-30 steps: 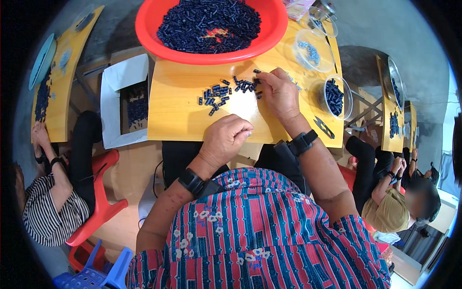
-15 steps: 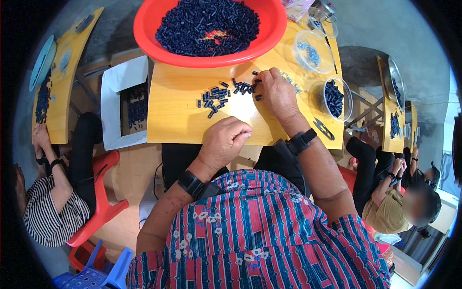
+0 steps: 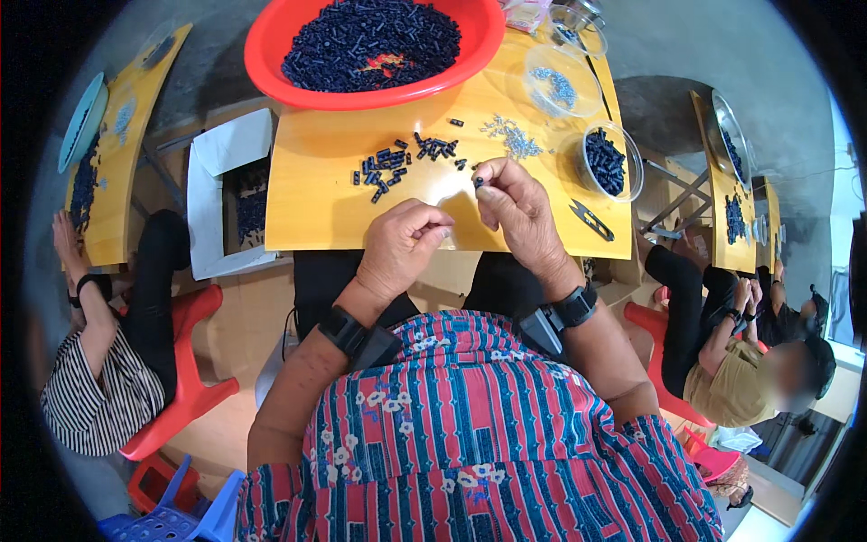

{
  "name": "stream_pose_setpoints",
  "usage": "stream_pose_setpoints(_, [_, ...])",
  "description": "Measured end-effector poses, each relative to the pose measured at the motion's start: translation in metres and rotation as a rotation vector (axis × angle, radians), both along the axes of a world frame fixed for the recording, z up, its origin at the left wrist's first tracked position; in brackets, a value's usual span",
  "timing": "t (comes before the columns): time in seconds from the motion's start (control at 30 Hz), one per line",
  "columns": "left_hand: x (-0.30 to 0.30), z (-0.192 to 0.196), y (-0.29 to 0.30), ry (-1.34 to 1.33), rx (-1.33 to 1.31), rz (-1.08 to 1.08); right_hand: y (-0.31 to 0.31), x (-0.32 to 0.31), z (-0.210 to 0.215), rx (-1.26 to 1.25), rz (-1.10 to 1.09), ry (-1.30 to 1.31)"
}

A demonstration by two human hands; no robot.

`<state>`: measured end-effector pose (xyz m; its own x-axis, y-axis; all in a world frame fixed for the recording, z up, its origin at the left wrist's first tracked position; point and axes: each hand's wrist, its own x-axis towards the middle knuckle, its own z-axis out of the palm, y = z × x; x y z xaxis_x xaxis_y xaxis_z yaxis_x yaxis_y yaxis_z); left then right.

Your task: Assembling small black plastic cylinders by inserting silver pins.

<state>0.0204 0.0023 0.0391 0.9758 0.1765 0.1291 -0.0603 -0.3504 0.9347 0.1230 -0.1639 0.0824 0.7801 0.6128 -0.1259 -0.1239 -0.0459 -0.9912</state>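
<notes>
Between the thumb and fingertips of my right hand is a small black plastic piece, held over the yellow table near its front edge. My left hand is closed just left of it, thumb against the fingers; whatever it may hold is hidden. Beyond my hands lies a loose pile of black plastic pieces, with a few strays toward the right hand. Small silvery metal parts are scattered behind the right hand.
A big red basin full of black pieces stands at the back. On the right are a clear tub of black pieces, a clear container of silvery parts and black thread snips. A white box adjoins the left edge. People work at both sides.
My right hand has drawn back from the pile toward me, bringing a black piece near the left hand. My view has shifted slightly, and the left hand has stayed closed.
</notes>
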Motion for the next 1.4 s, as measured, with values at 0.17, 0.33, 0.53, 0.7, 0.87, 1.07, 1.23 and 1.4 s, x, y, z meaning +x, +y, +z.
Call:
stream_pose_setpoints(0.17, [-0.012,0.009,-0.008,-0.033,-0.162,0.034,-0.009,-0.026,-0.007,-0.072,0.027,-0.269])
stream_pose_setpoints(0.33, [-0.023,0.004,-0.025,-0.069,-0.404,0.059,-0.017,-0.04,-0.006,-0.093,0.034,-0.387])
stream_pose_setpoints(0.53, [-0.034,0.0,-0.034,0.076,-0.642,-0.052,-0.025,-0.051,-0.015,-0.035,0.038,-0.454])
stream_pose_setpoints(0.7, [-0.039,-0.008,-0.04,0.146,-0.872,-0.099,-0.031,-0.058,-0.013,-0.067,0.008,-0.528])
stream_pose_setpoints(0.87, [-0.04,-0.012,-0.038,0.107,-0.843,-0.142,-0.036,-0.06,-0.017,0.038,0.015,-0.413])
stream_pose_setpoints(1.07, [-0.041,-0.004,-0.043,0.116,-0.806,-0.073,-0.034,-0.061,-0.009,0.069,-0.013,-0.194])
stream_pose_setpoints(1.23, [-0.039,-0.007,-0.041,0.119,-0.791,-0.05,-0.032,-0.056,-0.017,0.076,0.012,-0.263])
stream_pose_setpoints(1.4, [-0.038,-0.012,-0.038,0.161,-0.634,-0.068,-0.032,-0.053,-0.028,0.03,0.021,-0.315])
